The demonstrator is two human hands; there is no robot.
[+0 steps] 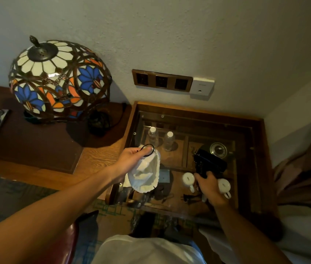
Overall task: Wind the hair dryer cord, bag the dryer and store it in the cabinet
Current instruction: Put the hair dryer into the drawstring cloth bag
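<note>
While you stand over the glass-topped cabinet [227, 119], your right hand [210, 189] grips the black hair dryer [210, 161] by its handle above the glass. Left of the dryer, your left hand [131, 156] pinches the soft white bag [145, 174] by its black drawstring [149, 149]; the limp bag will likely sag, the rigid dryer seems heavier.

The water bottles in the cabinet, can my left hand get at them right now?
Probably not. The left hand is gripping the white bag, and the water bottles appear to sit beneath the cabinet's glass top.

Dim warm indoor light, deep shadows, glass-top glare, wide-angle bending at soft edges.
</note>
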